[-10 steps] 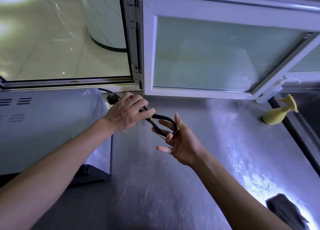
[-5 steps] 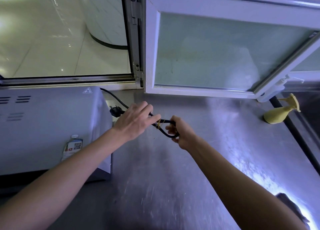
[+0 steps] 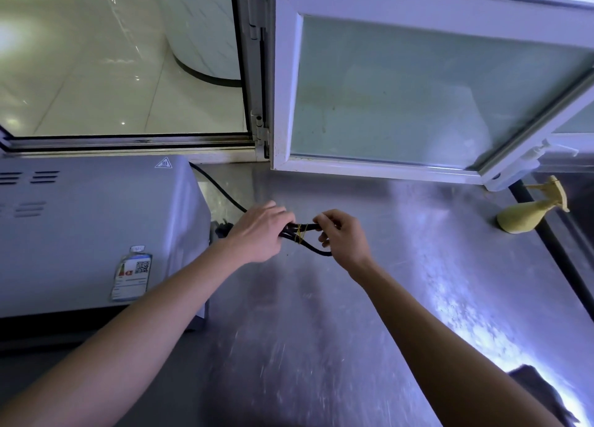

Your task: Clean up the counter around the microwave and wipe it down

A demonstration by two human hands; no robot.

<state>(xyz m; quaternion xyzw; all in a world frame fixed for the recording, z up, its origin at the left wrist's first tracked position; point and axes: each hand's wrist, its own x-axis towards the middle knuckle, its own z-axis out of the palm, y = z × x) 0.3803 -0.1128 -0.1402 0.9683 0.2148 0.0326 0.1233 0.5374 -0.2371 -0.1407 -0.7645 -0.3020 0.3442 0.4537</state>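
A grey microwave (image 3: 90, 227) stands at the left on the steel counter (image 3: 321, 346). Its black power cord (image 3: 221, 188) runs from behind it and is folded into a bundle (image 3: 313, 249) tied with a yellow rubber band (image 3: 301, 232). My left hand (image 3: 258, 230) grips the bundle from the left, just right of the microwave. My right hand (image 3: 345, 235) pinches the bundle's right end, fingers curled round the loop. The plug (image 3: 223, 227) lies by the microwave's side, partly hidden by my left hand.
A yellow spray bottle (image 3: 530, 212) lies on its side at the counter's right edge. A dark cloth (image 3: 540, 391) sits at the lower right. A white-framed window sash (image 3: 418, 82) hangs open over the back of the counter.
The open cord loop has been pulled tight into a bundle with the rubber band round it. My right hand has gone from open fingers inside the loop to pinching its end.
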